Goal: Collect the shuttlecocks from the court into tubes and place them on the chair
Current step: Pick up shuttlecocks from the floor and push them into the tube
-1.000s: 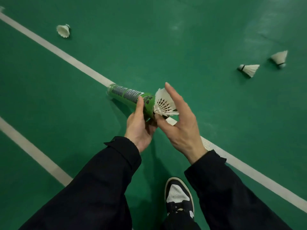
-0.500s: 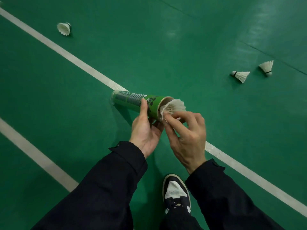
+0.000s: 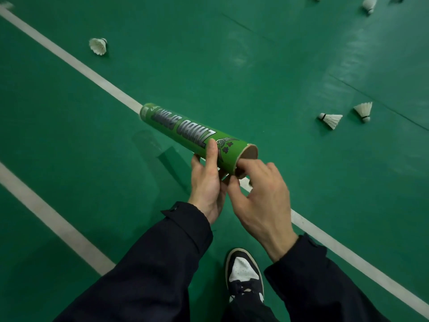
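A: Status?
B: Left hand [image 3: 207,182] has its grip wrapped round the green tube [image 3: 190,133] near the open end, thumb on top. Tube is held off the floor, tilted, mouth towards the right hand, probably so it can be fed from that side.
A: Right?
B: Right hand [image 3: 260,198] sits at the tube mouth, fingertips curled over the rim. Grasping nothing I can see, looks like poking at the opening.
A: Shuttle inside?
B: Can't confirm. Only brown inner wall visible at the mouth; anything deeper is hidden. Far end of the tube is hard to read too.
A: What's left on court?
B: One shuttlecock [image 3: 98,45] far left beyond the white line [image 3: 69,59]. A pair on the right, one lying on its side [image 3: 330,119], the other [image 3: 364,110] just beside it. More at the top edge, cut off and blurred.
A: Chair?
B: Not in view. My read: still mid-collection.
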The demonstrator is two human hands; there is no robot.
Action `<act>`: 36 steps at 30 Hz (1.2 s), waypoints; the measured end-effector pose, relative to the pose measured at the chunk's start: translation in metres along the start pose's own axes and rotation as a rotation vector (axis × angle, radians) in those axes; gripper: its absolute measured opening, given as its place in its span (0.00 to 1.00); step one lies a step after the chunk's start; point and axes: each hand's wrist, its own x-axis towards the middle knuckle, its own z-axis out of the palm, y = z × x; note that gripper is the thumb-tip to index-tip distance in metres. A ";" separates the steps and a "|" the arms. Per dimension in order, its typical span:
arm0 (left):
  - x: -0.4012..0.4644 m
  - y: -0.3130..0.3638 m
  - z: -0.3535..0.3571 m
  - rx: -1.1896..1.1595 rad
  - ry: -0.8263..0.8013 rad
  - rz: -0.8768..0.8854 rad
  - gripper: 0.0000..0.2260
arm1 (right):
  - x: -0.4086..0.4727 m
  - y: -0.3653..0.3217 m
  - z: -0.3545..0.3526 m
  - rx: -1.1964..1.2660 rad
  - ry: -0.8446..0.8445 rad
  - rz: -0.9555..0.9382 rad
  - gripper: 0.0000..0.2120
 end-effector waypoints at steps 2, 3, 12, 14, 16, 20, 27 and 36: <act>-0.009 -0.001 0.004 0.046 -0.023 -0.001 0.25 | 0.000 -0.002 -0.011 -0.001 -0.256 0.110 0.08; -0.014 -0.002 0.008 0.084 -0.041 -0.005 0.25 | 0.004 -0.003 -0.019 0.024 -0.416 0.197 0.09; -0.039 -0.026 0.108 0.117 -0.192 -0.122 0.28 | 0.022 0.037 -0.132 0.511 -0.422 0.477 0.10; -0.036 -0.046 0.136 0.176 -0.256 -0.170 0.28 | 0.030 0.064 -0.145 0.492 -0.480 0.502 0.12; -0.025 -0.066 0.162 0.228 -0.283 -0.201 0.29 | 0.041 0.096 -0.152 0.512 -0.467 0.534 0.14; 0.045 -0.094 0.223 0.246 -0.237 -0.175 0.31 | 0.079 0.183 -0.161 0.693 -0.225 0.496 0.08; 0.156 -0.109 0.330 0.372 -0.141 -0.150 0.29 | 0.163 0.310 -0.160 0.932 0.010 0.705 0.07; 0.276 -0.121 0.400 0.454 -0.139 -0.135 0.30 | 0.246 0.457 -0.089 0.633 0.070 0.963 0.07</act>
